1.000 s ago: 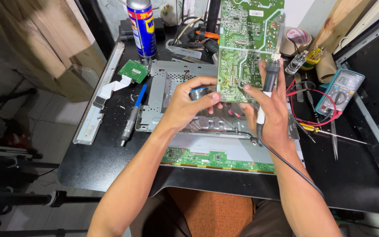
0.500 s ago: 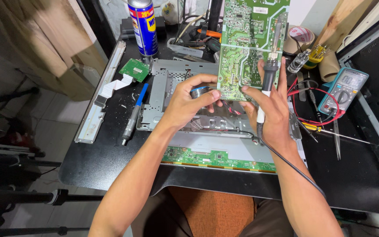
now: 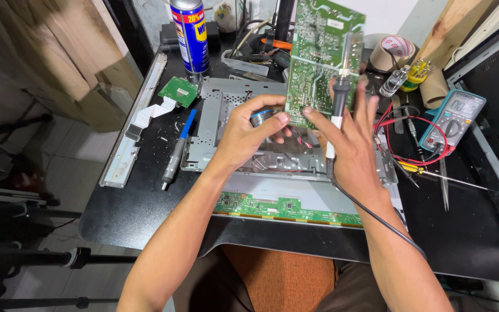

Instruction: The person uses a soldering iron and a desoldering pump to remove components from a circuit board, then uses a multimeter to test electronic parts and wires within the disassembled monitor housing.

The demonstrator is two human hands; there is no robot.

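My left hand (image 3: 248, 134) is closed around a small round spool of grey solder wire (image 3: 263, 117), pinched between thumb and fingers just left of the lower edge of the large green printed circuit board (image 3: 323, 58). That board stands upright, its solder side facing me, above the centre of the grey sheet-metal chassis (image 3: 215, 127) that lies on the black tabletop (image 3: 140, 214). My right hand (image 3: 349, 147) steadies the board from the near side with the index finger touching its lower edge, while the other fingers are wrapped loosely about the black-handled soldering iron (image 3: 340, 95). The iron points away from me, its shaft lying against the face of the board, and its black cable (image 3: 376, 216) runs back along my right forearm toward the near edge. Near me, under both wrists, a long narrow green circuit strip (image 3: 287, 208) borders a pale panel. To the left of the chassis lie a small square green board (image 3: 178, 91) with a white flat ribbon, a blue-and-grey pen-shaped tool (image 3: 177, 153) and a long silver metal rail (image 3: 131, 130). At the far left stands a blue and yellow spray can (image 3: 190, 34). On the right, a teal digital multimeter (image 3: 453, 119) rests with red and black leads (image 3: 411, 147) coiled beside it, and a roll of brown tape (image 3: 392, 51) sits farther back.
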